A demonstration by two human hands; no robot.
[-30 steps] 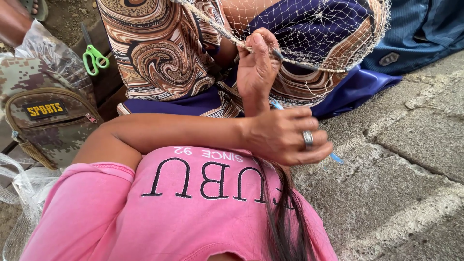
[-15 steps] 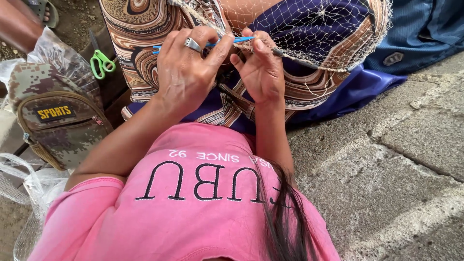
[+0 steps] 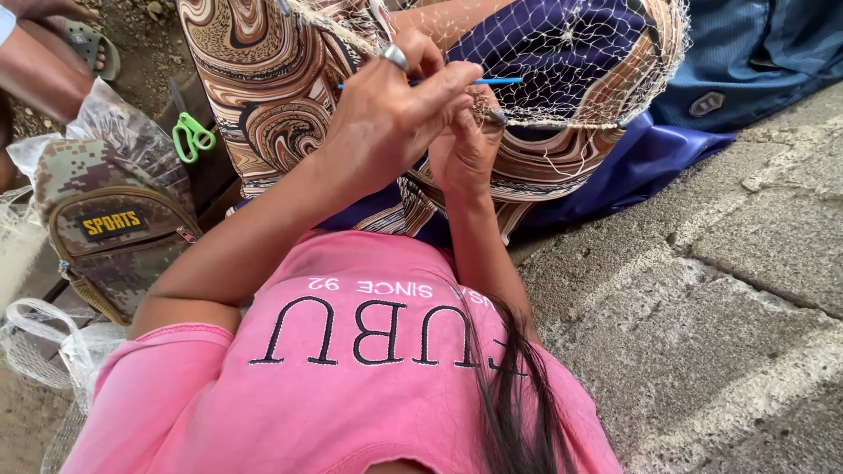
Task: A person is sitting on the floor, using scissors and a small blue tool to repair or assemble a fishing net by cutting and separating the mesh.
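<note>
Needle level across the net

Needle [image 3: 496, 81], thin and blue, runs almost level across the upper middle of the frame, long axis left to right, its free end pointing to the right over the white net [image 3: 597, 53]. Its near end vanishes behind the left hand [image 3: 386, 123], whose ringed fingers are curled tight about it. The right hand [image 3: 465, 149] sits just beside and slightly lower, fingers pinched on the net's edge cord, right under the shaft. So the needle sticks out to the right of both hands. The net drapes over a lap in a brown swirl-patterned skirt [image 3: 263, 96]. Down at right, rough grey stone paving [image 3: 702, 307]. At left, a camouflage bag [image 3: 105, 228] with green-handled scissors [image 3: 191, 136] just above it, and clear plastic bags around.
</note>
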